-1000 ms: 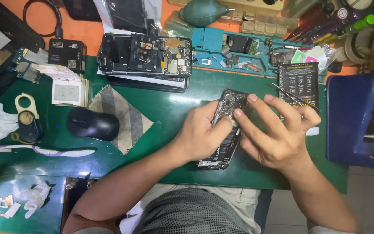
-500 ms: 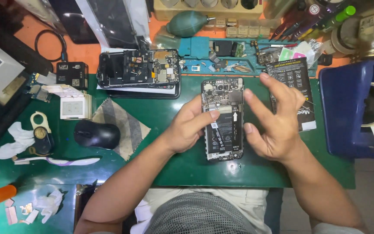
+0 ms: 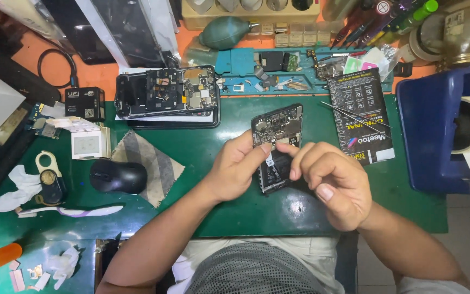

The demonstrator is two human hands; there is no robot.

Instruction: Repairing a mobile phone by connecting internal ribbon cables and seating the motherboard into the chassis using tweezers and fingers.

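Green work mat (image 3: 246, 212), covering the near bench; orange surface beyond it. Black computer mouse (image 3: 118, 176), left of centre, resting beside a striped grey cloth (image 3: 150, 163) laid diamond-wise. Second opened phone (image 3: 165, 91), larger, circuit side up, stacked on a dark slab at the mat's far edge. Small black box (image 3: 84, 102) and a white square component (image 3: 89, 143), left of that phone. White tissue (image 3: 14, 188) and a thin white tool (image 3: 72, 210) along the left margin. Teal rubber blower bulb (image 3: 225, 31) and a blue parts tray (image 3: 278, 65) with loose boards and chips, at the far side. Black printed packet (image 3: 361, 115), right of centre, with slim metal tweezers (image 3: 354, 115) lying across it. Blue tape dispenser (image 3: 436, 136) with a pale roll, at the right edge. Nothing lies between the hands and the item they work on; the nearest neighbours, packet and tweezers, sit just beside it to the right. Opened phone (image 3: 276, 130), back removed, boards exposed, lying flat near mat centre, long axis pointing away from the person, its lower half partly hidden by fingers. Left hand (image 3: 236, 169): curled around the phone's left edge, thumb pressed on the interior. Right hand (image 3: 330, 179): fingers bunched, thumb and forefinger tips pinched together at the phone's middle; whatever they pinch is too small to tell.
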